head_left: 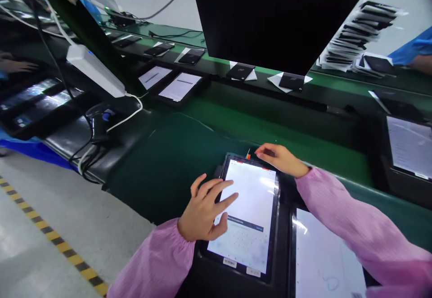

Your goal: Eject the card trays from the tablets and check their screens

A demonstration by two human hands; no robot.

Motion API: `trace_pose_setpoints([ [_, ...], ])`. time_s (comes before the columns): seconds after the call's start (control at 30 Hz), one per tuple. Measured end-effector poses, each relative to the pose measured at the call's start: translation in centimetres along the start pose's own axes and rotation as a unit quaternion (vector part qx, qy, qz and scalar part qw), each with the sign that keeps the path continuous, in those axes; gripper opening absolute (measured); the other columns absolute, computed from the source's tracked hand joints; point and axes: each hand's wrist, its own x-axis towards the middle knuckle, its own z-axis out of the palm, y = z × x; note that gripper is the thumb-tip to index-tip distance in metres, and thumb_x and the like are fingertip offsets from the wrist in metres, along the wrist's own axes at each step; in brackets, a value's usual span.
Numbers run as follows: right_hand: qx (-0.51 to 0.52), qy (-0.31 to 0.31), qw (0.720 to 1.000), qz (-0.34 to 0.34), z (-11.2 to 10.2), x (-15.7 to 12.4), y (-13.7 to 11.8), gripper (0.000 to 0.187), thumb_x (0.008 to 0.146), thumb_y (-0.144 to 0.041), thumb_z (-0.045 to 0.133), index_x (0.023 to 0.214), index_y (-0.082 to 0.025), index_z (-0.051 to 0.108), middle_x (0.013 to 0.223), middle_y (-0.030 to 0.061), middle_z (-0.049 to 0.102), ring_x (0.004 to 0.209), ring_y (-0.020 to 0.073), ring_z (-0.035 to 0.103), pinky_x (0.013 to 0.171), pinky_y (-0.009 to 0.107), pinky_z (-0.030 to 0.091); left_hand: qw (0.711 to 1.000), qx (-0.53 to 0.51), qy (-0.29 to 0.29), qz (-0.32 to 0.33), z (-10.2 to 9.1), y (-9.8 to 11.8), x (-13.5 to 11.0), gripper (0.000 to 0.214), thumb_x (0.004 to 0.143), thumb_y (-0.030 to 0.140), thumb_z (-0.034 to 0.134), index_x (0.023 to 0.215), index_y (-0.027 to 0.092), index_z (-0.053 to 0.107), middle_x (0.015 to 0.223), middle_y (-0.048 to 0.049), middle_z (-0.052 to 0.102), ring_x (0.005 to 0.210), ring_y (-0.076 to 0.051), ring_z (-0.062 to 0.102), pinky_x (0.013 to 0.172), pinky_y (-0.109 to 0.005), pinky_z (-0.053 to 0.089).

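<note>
A tablet (pixel 251 194) with a lit white screen lies in front of me. Near the bottom of its screen runs a dark message bar, and two small labels stick to its lower border. Over the screen's left side my left hand (pixel 207 208) is spread, fingers apart and holding nothing; whether a fingertip touches the glass I cannot tell. At the tablet's top edge stands a small orange and white piece (pixel 248 156). Just right of it, my right hand (pixel 278 158) has thumb and fingers drawn together in a pinch; anything between them is too small to make out.
A second lit tablet (pixel 326 253) lies to the right, partly under my right sleeve. Another (pixel 410 145) stands farther right. Two lit tablets (pixel 180 86) sit at the back left. A dark monitor (pixel 280 19) overhangs the bench. Left are a scanner (pixel 99 124), cables and a white box (pixel 94 70).
</note>
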Motion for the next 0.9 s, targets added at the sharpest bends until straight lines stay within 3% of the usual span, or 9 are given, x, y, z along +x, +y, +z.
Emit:
trace_pose_setpoints([
  [0.1, 0.046, -0.066, 0.996, 0.024, 0.8, 2.4, -0.2, 0.028, 0.078, -0.047, 0.059, 0.08, -0.018, 0.063, 0.08, 0.0031, 0.069, 0.071, 0.015, 0.061, 0.07, 0.032, 0.049, 0.999, 0.013, 0.002, -0.04, 0.3, -0.8, -0.3, 0.038, 0.083, 0.024, 0.043, 0.11, 0.026, 0.07, 0.123, -0.0088, 0.063, 0.112, -0.026, 0.051, 0.109, -0.05, 0.02],
  [0.23, 0.097, -0.1, 0.989, 0.055, 1.2, 3.2, 0.0, 0.031, 0.071, -0.048, 0.066, 0.07, -0.019, 0.059, 0.076, 0.0012, 0.067, 0.07, 0.0134, 0.06, 0.071, 0.03, 0.047, 0.997, 0.032, -0.023, -0.073, 1.4, -2.0, 0.7, 0.044, 0.085, 0.029, 0.042, 0.122, 0.025, 0.064, 0.135, -0.0107, 0.053, 0.119, -0.029, 0.047, 0.11, -0.053, 0.018],
  [0.43, 0.156, -0.102, 0.98, 0.077, 1.8, 2.8, 0.5, 0.035, 0.07, -0.053, 0.067, 0.07, -0.019, 0.055, 0.075, -0.0002, 0.064, 0.067, 0.0122, 0.056, 0.069, 0.029, 0.045, 0.997, 0.038, -0.044, -0.053, 2.8, -3.6, 3.1, 0.045, 0.085, 0.031, 0.042, 0.125, 0.028, 0.063, 0.139, -0.0099, 0.051, 0.123, -0.03, 0.044, 0.111, -0.055, 0.015],
  [0.9, 0.175, -0.098, 0.977, 0.066, 2.1, 3.0, 1.0, 0.035, 0.07, -0.05, 0.069, 0.069, -0.018, 0.055, 0.075, -0.0008, 0.063, 0.069, 0.0118, 0.054, 0.071, 0.029, 0.041, 0.994, 0.052, -0.089, -0.037, 3.1, -3.5, 3.4, 0.043, 0.088, 0.032, 0.043, 0.126, 0.026, 0.061, 0.139, -0.0108, 0.052, 0.125, -0.029, 0.045, 0.113, -0.054, 0.016],
])
